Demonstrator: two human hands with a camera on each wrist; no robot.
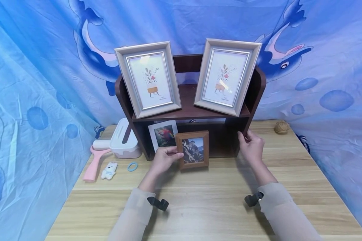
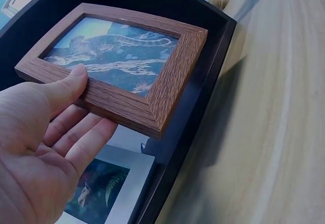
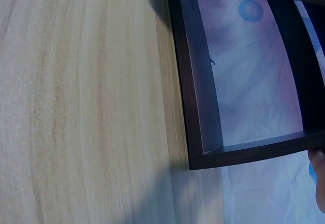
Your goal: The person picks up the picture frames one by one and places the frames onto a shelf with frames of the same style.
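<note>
My left hand (image 1: 164, 160) pinches the left edge of a small brown wooden picture frame (image 1: 207, 147), thumb on the front and fingers underneath. The frame, with a picture of a spotted cat on rocks, is held in front of the lower opening of a dark brown desktop shelf (image 1: 190, 116). Behind it to the left, a white picture frame (image 1: 152, 134) with a parrot picture leans inside the lower shelf, partly covered by the hand. At the shelf's right side, my right hand (image 1: 253, 147) grips the front edge of the side panel; only a small part of it shows in the right wrist view.
Two silver picture frames (image 1: 171, 83) (image 1: 202, 83) stand tilted on the upper shelf. To the left are a white lidded box (image 1: 125, 150), a pink-handled lint roller (image 1: 93, 167), a white bear figure (image 1: 109, 170) and a blue ring (image 1: 128, 166). A twine ball (image 1: 281, 127) lies back right.
</note>
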